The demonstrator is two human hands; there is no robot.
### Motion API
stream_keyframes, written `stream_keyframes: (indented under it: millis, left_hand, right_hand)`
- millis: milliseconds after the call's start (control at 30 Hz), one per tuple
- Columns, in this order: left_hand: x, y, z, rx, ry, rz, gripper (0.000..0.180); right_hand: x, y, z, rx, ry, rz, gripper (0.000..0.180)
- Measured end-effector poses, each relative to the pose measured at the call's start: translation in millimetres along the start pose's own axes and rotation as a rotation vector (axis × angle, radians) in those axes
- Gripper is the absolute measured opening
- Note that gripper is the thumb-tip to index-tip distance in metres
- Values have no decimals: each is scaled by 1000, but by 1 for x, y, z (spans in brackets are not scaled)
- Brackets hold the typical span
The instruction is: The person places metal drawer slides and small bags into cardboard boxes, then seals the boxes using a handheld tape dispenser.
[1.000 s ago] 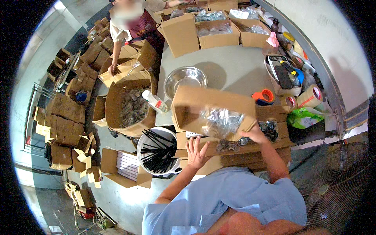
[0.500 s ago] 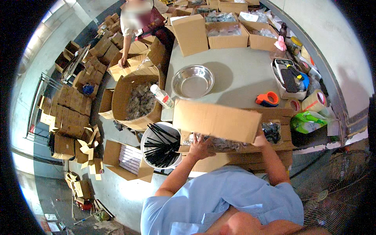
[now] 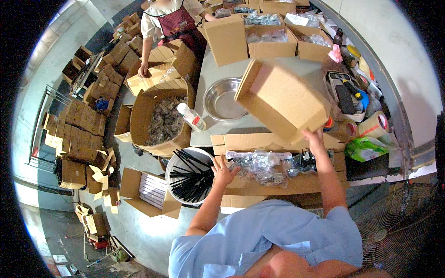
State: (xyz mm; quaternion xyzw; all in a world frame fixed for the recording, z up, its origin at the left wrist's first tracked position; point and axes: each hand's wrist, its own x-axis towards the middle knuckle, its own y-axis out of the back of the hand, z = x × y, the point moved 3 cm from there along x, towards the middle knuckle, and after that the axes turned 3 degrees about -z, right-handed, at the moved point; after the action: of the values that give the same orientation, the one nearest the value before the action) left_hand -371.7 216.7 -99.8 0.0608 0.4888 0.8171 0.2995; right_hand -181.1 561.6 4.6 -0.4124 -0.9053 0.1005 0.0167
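Observation:
My right hand (image 3: 315,141) grips one corner of a shallow cardboard box (image 3: 283,99), raised and tilted above the table with its bare inside showing. My left hand (image 3: 224,172) has its fingers spread, between a white bucket of black rods (image 3: 172,160) and a heap of clear plastic bags of small parts (image 3: 264,167). Whether its fingertips touch the bags is hard to tell. The bags, some with dark parts, lie with a white strip (image 3: 238,156) on a flattened open carton (image 3: 303,185) in front of me.
A steel basin (image 3: 214,104) stands behind the raised box, beside a white bottle (image 3: 191,116). Left is a large carton of greyish pieces (image 3: 166,121). Tape rolls (image 3: 373,124) and a tool bin (image 3: 345,92) line the right. A co-worker (image 3: 174,25) stands far left; a fan (image 3: 381,234) is near right.
My right hand has lifted the box up and away from the bags and tipped it, uncovering them. The left hand has moved left toward the bucket. The co-worker has straightened up.

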Motion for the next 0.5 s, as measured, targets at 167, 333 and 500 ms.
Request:
stream_keyframes:
  millis: [167,333,500]
  left_hand:
    - [-12,-29,20,-127,-28,103,92]
    - [-13,-34,33,-265,-92,108,87]
    - [-18,-19,33,-288,-123,235,85]
  right_hand:
    - [64,-50,-4,248,-156,196,70]
    - [112,-39,48,336,-369,269,71]
    - [63,-43,60,-192,-115,239,80]
